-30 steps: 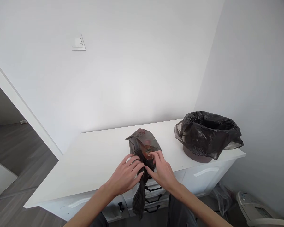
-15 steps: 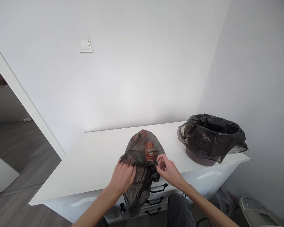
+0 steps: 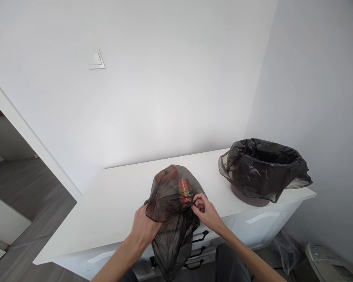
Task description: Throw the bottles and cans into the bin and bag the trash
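Observation:
A thin, see-through black plastic bag (image 3: 172, 243) lies over the front edge of the white cabinet top, its lower part hanging down. Inside it show an orange-red can (image 3: 184, 188) and another reddish item at the upper left. My left hand (image 3: 145, 225) is at the bag's left side, its fingers hidden under the plastic. At the right side, my right hand (image 3: 204, 209) pinches the bag's gathered edge just below the can.
On the cabinet top (image 3: 120, 203), at the right, stands a brown bin (image 3: 247, 197) lined with a black bag (image 3: 261, 172). Black drawer handles are below the front edge. A light switch (image 3: 97, 60) is on the wall; a pale appliance (image 3: 326, 260) stands at the lower right.
My left hand has moved slightly left and down, and a flap of the bag now covers its fingers. The hanging part spreads wider and lower. The camera view has shifted slightly.

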{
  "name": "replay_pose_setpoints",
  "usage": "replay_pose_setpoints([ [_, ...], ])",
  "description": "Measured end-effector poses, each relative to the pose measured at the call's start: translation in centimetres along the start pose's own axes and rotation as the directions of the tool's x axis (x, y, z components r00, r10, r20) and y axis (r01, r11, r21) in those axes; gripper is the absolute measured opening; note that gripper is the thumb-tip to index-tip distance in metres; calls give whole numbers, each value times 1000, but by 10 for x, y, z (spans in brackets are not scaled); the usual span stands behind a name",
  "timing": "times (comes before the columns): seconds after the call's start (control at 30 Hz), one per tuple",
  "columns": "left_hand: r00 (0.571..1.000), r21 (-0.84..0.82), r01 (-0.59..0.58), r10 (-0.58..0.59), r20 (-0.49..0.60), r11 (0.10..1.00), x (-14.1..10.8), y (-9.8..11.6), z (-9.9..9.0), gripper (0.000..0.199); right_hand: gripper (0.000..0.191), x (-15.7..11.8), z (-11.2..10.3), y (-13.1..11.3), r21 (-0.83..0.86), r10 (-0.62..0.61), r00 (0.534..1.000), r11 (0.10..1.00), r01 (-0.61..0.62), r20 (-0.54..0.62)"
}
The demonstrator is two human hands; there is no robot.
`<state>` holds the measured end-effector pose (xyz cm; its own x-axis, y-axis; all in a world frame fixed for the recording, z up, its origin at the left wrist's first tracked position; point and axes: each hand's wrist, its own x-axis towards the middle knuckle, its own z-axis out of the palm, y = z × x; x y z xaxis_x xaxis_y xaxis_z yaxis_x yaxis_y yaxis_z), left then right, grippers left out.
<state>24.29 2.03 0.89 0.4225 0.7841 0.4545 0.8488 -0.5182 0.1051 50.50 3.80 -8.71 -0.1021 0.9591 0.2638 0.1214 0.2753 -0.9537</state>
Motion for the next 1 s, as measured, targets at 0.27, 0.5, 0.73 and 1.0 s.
replay_pose_setpoints([
  [0.27, 975, 124, 211, -201, -94, 970, -32, -6, -95, 31, 28, -2, 2, 1, -23, 21, 1000, 1000, -21, -9],
  [0.5, 842, 51, 503, -476, -254, 863, -56, -36, -176, 41, 29, -17, 5, -10, -43, 7, 997, 999, -10, -83],
  [0.73, 814, 195, 561, -494, -304, 804, -42, -104, -205, 46, 14, -72, 34, -58, -285, -76, 983, 951, 121, 166],
  [1.0, 838, 82, 533, -510, -195, 842, 19, -182, -138, 45, 39, -58, 98, -59, -459, -5, 1000, 888, 19, 31],
])
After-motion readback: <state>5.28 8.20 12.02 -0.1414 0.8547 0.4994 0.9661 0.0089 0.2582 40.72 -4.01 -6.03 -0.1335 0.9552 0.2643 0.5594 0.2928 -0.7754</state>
